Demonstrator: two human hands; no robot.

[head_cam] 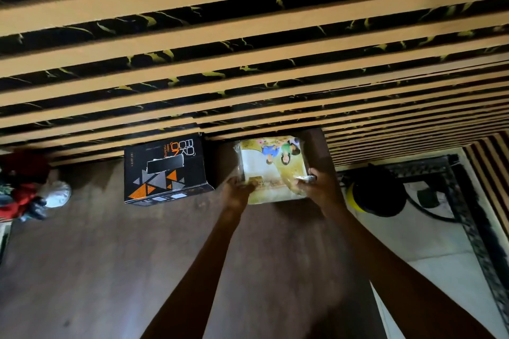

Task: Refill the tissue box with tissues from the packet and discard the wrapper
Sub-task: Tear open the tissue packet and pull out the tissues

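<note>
A black tissue box with orange and grey triangles stands on the brown table against the striped wall, its top slot facing up. Just to its right lies the tissue packet, a yellow and white plastic-wrapped pack with a printed picture of people. My left hand grips the packet's near left corner. My right hand pinches the crinkled wrapper at its near right corner. Both arms reach forward from the bottom of the view.
The brown wooden table spreads under my arms. A red and white bundle of objects sits at the left edge. Off the table's right side, a black and yellow round object rests on the pale floor beside a dark patterned border.
</note>
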